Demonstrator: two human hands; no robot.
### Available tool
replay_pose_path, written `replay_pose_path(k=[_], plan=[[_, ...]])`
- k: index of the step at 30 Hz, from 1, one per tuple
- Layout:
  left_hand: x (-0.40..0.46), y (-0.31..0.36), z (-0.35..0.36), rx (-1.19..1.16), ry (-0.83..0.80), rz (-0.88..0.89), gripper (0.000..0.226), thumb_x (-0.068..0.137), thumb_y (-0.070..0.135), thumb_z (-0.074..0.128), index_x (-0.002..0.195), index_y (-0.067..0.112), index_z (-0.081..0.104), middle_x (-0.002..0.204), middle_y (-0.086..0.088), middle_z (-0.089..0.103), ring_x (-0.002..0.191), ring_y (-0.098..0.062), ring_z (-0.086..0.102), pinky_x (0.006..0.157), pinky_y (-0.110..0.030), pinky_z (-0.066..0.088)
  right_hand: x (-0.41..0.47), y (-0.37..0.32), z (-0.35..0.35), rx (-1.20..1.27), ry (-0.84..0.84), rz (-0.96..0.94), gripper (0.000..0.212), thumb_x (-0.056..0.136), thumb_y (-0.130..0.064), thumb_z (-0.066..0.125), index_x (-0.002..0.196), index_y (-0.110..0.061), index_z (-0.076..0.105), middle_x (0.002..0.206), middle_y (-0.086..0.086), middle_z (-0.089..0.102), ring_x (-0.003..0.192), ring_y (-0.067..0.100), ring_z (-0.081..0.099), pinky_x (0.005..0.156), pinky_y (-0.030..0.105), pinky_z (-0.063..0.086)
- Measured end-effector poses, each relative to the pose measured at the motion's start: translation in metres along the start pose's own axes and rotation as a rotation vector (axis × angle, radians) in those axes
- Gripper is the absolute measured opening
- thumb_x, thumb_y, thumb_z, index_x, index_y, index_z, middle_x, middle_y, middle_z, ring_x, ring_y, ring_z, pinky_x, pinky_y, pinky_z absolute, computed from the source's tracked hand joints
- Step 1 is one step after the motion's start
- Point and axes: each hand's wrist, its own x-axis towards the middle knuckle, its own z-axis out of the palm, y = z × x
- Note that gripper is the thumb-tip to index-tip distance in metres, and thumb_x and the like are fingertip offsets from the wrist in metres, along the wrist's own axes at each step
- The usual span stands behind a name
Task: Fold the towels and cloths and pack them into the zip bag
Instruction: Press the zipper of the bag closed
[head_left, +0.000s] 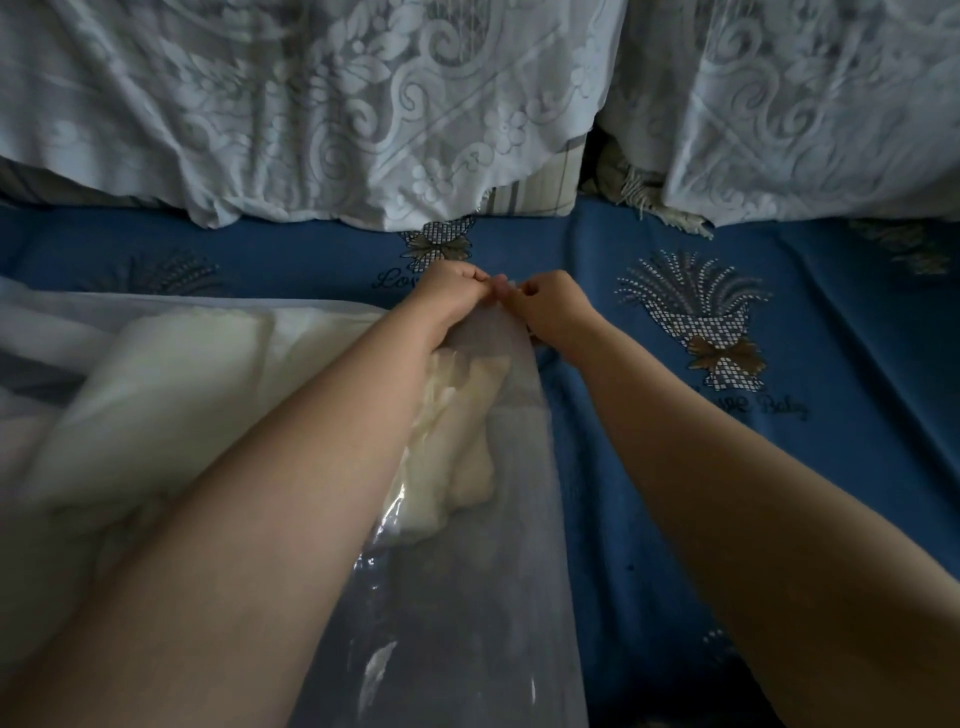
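Note:
A clear plastic zip bag (467, 597) lies on the blue bed sheet (779, 467), its right edge running toward me. Inside it sit pale cream folded cloths (457, 447), and more of them (171, 374) bulge under the plastic at the left. My left hand (449, 296) pinches the bag's far corner. Right beside it, my right hand (550, 312) pinches the same edge; the fingertips of the two hands nearly touch. My left forearm lies across the bag and hides part of the cloths.
White lace covers (311, 104) drape over cushions along the far side, with another lace-covered cushion (805, 104) at the right. A striped cushion (535, 187) and a fringed cloth (654, 202) show in the gap between them. The sheet bears printed bouquets (711, 322).

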Motion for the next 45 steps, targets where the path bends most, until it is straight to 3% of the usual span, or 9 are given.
replay_pose_path(k=[4,8,16,21,34,37,40,42,45], plan=[[0.002,-0.002,0.002,0.007,0.02,-0.049,0.019,0.083,0.026,0.071,0.069,0.017,0.063,0.072,-0.004,0.065,0.069,-0.019,0.06,0.068,-0.03,0.052,-0.012,0.004,0.006,0.053,-0.035,0.045,0.049,0.09,-0.044,0.055,0.054,-0.015,0.038,0.054,0.001,0.038,0.05,0.015,0.037,0.046,0.023,0.033],[0.002,-0.005,0.006,0.15,0.103,-0.043,0.022,0.087,0.029,0.066,0.069,0.017,0.059,0.066,0.002,0.057,0.058,-0.012,0.051,0.052,-0.023,0.039,-0.032,0.011,0.011,0.143,-0.124,0.136,0.037,0.092,-0.025,0.056,0.06,-0.012,0.043,0.056,0.002,0.042,0.047,0.013,0.039,0.031,0.009,0.03],[-0.004,-0.008,0.011,0.224,0.126,0.055,0.026,0.092,0.029,0.059,0.071,0.013,0.059,0.064,0.004,0.051,0.059,-0.007,0.046,0.068,-0.023,0.037,-0.071,0.024,0.009,0.184,-0.208,0.189,0.036,0.092,-0.026,0.055,0.06,-0.012,0.046,0.048,0.001,0.045,0.042,0.015,0.043,0.043,0.02,0.034],[-0.006,-0.01,0.015,0.297,0.118,0.074,0.038,0.093,0.029,0.057,0.058,0.017,0.046,0.059,0.004,0.045,0.057,-0.009,0.043,0.066,-0.023,0.035,-0.096,0.031,0.005,0.349,-0.266,0.248,0.035,0.093,-0.019,0.055,0.061,-0.01,0.048,0.03,-0.009,0.046,0.025,0.001,0.042,0.032,0.01,0.033],[-0.019,-0.006,0.014,0.289,0.191,0.048,0.033,0.092,0.031,0.057,0.063,0.016,0.049,0.072,-0.005,0.054,0.075,-0.02,0.051,0.069,-0.027,0.039,-0.157,0.056,0.002,0.098,-0.326,0.196,0.029,0.09,-0.03,0.058,0.07,-0.011,0.05,0.063,0.003,0.053,0.053,0.012,0.051,0.051,0.021,0.044],[-0.038,0.007,0.015,0.759,0.286,0.365,0.018,0.09,0.033,0.056,0.095,0.019,0.065,0.114,-0.006,0.058,0.107,-0.028,0.049,0.087,-0.035,0.04,-0.161,0.06,0.003,0.037,-0.29,0.168,0.029,0.09,-0.034,0.057,0.074,-0.011,0.051,0.063,0.003,0.047,0.054,0.013,0.042,0.053,0.024,0.035],[-0.083,0.031,0.022,1.182,-0.018,0.734,0.028,0.088,0.04,0.055,0.115,0.031,0.062,0.138,0.0,0.04,0.124,-0.029,0.034,0.099,-0.039,0.03,-0.161,0.057,0.003,0.128,-0.274,0.193,0.028,0.091,-0.032,0.058,0.076,-0.009,0.053,0.065,0.007,0.05,0.052,0.013,0.045,0.048,0.02,0.038],[-0.119,0.031,0.027,1.372,-0.276,0.707,0.027,0.092,0.042,0.049,0.113,0.034,0.063,0.141,0.002,0.034,0.126,-0.027,0.03,0.1,-0.039,0.028,-0.164,0.054,0.001,0.181,-0.257,0.195,0.028,0.091,-0.029,0.058,0.074,-0.008,0.053,0.064,0.007,0.05,0.05,0.011,0.045,0.043,0.016,0.038],[-0.158,0.01,0.024,1.576,-0.328,0.631,0.028,0.096,0.039,0.04,0.117,0.034,0.059,0.143,0.0,0.03,0.131,-0.027,0.025,0.102,-0.043,0.025,-0.177,0.051,-0.002,0.174,-0.244,0.139,0.031,0.092,-0.025,0.056,0.064,-0.011,0.05,0.059,0.001,0.046,0.047,0.006,0.04,0.037,0.011,0.032]])
